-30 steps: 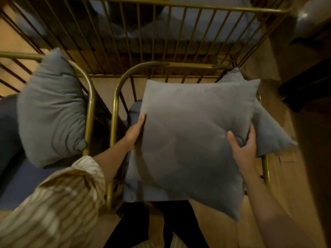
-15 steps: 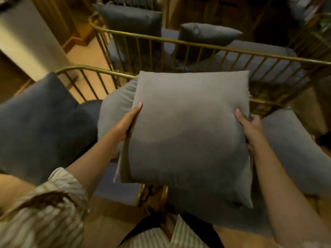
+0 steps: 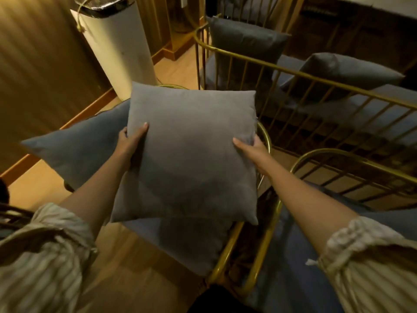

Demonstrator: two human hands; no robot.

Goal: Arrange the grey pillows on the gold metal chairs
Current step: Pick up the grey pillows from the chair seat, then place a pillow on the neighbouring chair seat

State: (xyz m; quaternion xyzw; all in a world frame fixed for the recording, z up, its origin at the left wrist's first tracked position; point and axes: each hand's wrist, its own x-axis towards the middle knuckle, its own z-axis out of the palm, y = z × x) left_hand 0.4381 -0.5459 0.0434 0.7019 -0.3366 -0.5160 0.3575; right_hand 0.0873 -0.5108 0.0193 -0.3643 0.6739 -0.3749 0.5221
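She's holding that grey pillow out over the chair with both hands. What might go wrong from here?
Two risks, as judgement. The left hand and right hand pinch the held pillow only at its side edges, so the grip may slip. Another grey pillow already leans on this gold chair, jutting past its left side; setting the held one down could push it off onto the wooden floor.
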